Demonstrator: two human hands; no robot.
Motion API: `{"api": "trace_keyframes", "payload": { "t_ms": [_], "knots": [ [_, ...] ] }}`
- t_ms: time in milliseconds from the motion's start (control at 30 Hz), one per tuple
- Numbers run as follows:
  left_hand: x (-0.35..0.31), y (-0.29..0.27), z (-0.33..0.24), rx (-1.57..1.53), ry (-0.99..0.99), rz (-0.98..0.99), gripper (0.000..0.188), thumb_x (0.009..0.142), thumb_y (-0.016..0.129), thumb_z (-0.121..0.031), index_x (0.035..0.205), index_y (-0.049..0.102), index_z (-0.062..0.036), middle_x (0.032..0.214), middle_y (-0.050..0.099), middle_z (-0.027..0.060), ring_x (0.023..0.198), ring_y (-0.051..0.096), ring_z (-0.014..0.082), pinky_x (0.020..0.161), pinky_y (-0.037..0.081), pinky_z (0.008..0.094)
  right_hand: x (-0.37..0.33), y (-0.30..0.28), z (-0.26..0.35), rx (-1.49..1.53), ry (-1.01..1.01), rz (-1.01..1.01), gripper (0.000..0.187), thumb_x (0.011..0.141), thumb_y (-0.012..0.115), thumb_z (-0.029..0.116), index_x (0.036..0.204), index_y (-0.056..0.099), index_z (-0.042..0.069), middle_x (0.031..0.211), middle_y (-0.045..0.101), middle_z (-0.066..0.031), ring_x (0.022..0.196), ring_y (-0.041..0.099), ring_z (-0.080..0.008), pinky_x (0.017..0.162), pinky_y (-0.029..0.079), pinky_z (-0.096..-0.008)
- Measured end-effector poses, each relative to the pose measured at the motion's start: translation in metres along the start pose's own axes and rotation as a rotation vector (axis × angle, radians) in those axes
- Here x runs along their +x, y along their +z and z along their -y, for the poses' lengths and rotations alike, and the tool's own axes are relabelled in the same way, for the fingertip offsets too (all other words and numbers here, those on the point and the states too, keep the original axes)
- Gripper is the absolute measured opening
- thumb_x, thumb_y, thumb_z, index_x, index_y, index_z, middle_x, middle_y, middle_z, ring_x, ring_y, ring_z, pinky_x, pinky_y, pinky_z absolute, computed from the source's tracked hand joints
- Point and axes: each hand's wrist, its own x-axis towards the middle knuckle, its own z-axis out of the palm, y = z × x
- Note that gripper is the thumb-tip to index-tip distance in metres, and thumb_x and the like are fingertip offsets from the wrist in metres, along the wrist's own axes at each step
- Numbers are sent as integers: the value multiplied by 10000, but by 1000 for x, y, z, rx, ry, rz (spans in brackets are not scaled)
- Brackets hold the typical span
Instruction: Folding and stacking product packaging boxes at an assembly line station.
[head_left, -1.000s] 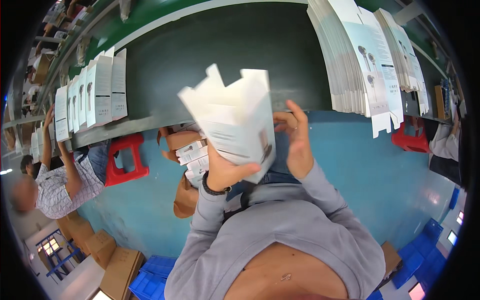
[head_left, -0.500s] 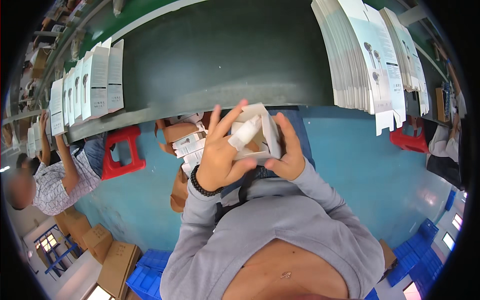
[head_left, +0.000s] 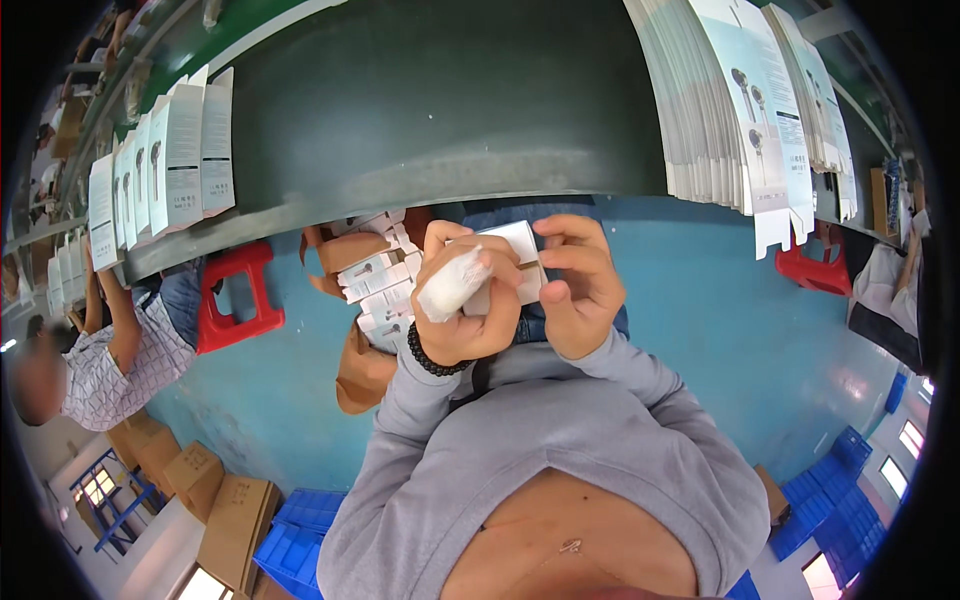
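Between my two hands, above my lap, is a small white cardboard box (head_left: 518, 240). My left hand (head_left: 470, 310) is closed on its left side, the fingers curled in against it, and a white wrapping (head_left: 452, 285) covers one finger. Along the box's right edge, my right hand (head_left: 585, 290) grips with bent fingers and thumb. Part of the box is hidden behind my left fingers, and what it holds inside cannot be seen.
Ahead lies a dark green worktable (head_left: 430, 110). Upright printed cartons (head_left: 185, 150) stand at its left, and a thick stack of flat cartons (head_left: 690, 110) at its right. An open brown box (head_left: 365, 370) with printed cartons is below left. A person (head_left: 130, 350) works near a red stool (head_left: 240, 300).
The box has turned and tilted between my hands, and its open inside no longer shows. My left fingers, spread before, have curled in around it.
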Motion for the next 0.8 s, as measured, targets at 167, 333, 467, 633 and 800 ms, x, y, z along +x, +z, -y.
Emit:
{"api": "trace_keyframes", "payload": {
  "t_ms": [167, 333, 467, 633, 800],
  "knots": [
    [0, 3, 2, -54, 126, -143, 795, 714, 734, -356, 1358, 281, -240, 1021, 531, 68, 786, 513, 228, 634, 364, 348, 11, -3, 14, -141, 63, 231, 136, 792, 632, 94, 886, 593, 3, 1104, 467, -140, 870, 528, -146, 699, 454, -263],
    [9, 2, 4, 231, 180, 159, 995, 675, 596, -638, 1404, 42, -248, 1073, 444, 115, 852, 455, 226, 677, 426, 365, 15, -1, 6, 155, 433, 229, 193, 769, 589, -38, 940, 527, 26, 1151, 380, -111, 891, 476, -115, 753, 410, -274],
    [2, 14, 3, 181, 154, 107, 997, 639, 694, -552, 1404, 141, -229, 1081, 450, 100, 847, 458, 219, 688, 410, 352, 16, -3, 9, 214, 458, 116, 254, 759, 595, -30, 977, 486, 42, 1081, 406, -83, 924, 464, -125, 798, 390, -265],
    [-17, 13, 4, 95, -139, 222, 836, 627, 773, -465, 1264, 366, -107, 1088, 451, 113, 940, 491, 252, 794, 430, 373, 6, -11, -14, -35, 284, 143, 317, 778, 664, 183, 1012, 492, 53, 999, 451, -79, 945, 462, -164, 832, 390, -286],
    [-20, 15, 6, 121, -37, 149, 748, 734, 696, -449, 1265, 354, -49, 1110, 440, 157, 994, 469, 274, 807, 421, 376, 5, -2, -12, 203, 439, 123, 366, 775, 612, 137, 1116, 500, 67, 1004, 450, -60, 923, 452, -141, 824, 374, -261]
  ]
}}
